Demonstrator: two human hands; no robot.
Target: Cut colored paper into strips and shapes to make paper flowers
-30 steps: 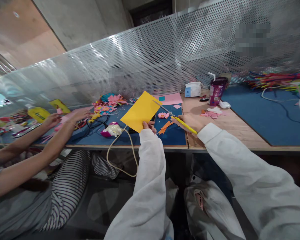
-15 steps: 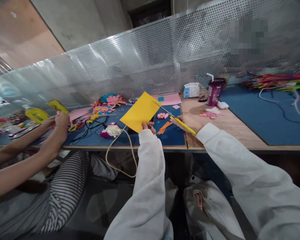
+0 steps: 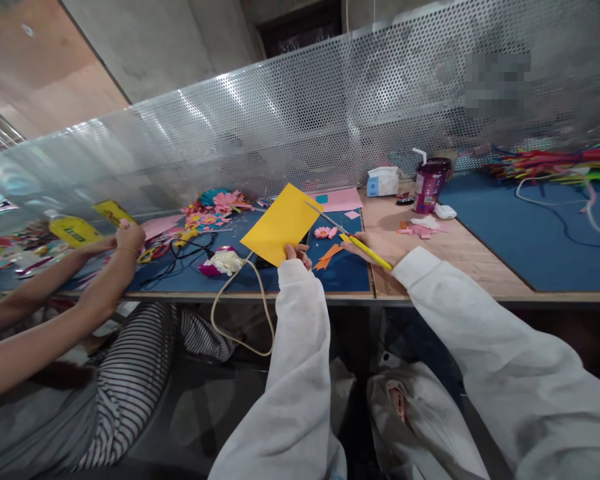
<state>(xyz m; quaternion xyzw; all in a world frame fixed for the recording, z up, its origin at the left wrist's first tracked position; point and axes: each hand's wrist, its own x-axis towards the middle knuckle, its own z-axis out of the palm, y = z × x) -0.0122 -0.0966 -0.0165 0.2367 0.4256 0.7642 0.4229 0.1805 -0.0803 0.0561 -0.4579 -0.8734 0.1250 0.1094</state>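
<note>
My left hand (image 3: 297,254) pinches the lower corner of a yellow sheet of paper (image 3: 281,223) and holds it tilted above the blue mat (image 3: 260,270). My right hand (image 3: 380,245) is closed round yellow-handled scissors (image 3: 347,233), whose blades reach the sheet's right edge. Most of each hand is covered by a white sleeve. Below the scissors, orange paper scraps (image 3: 330,255) and a small pink paper flower (image 3: 325,231) lie on the mat.
A person on the left in a striped top works with both hands (image 3: 123,235) near paper flowers (image 3: 219,205). A purple cup with straw (image 3: 428,182), tissue box (image 3: 383,180), pink scraps (image 3: 420,229) and a beige cord (image 3: 240,313) share the table. A perforated metal screen (image 3: 300,113) stands behind.
The neighbour's hands drew back leftward and came together near the yellow items. My hands, the yellow sheet and the scissors have hardly moved.
</note>
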